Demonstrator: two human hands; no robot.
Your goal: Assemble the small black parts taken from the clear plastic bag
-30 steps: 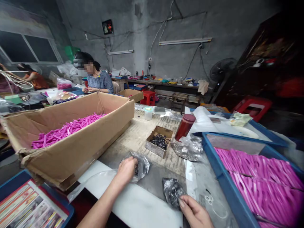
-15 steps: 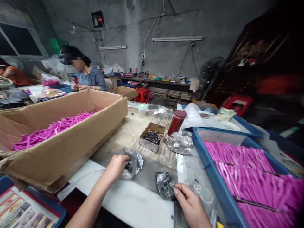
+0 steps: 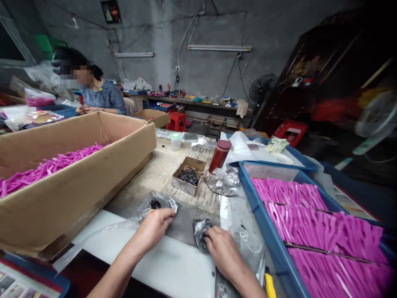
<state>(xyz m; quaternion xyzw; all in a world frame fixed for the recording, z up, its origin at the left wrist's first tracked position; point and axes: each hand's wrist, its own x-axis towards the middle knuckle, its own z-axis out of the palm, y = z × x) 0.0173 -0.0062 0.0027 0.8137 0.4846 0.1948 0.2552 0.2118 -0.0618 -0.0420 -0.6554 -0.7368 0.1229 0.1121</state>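
Nearer me than the small square cardboard box of tiny black bits, my left hand pinches the edge of a thin, clear plastic bag with black pieces inside. Nearer me than that box too, but more to the right, my right hand touches a crinkly, dark plastic bag. Its fingertips are partly hidden, so I can't tell what they hold. Just right of the box is a round, dark red can.
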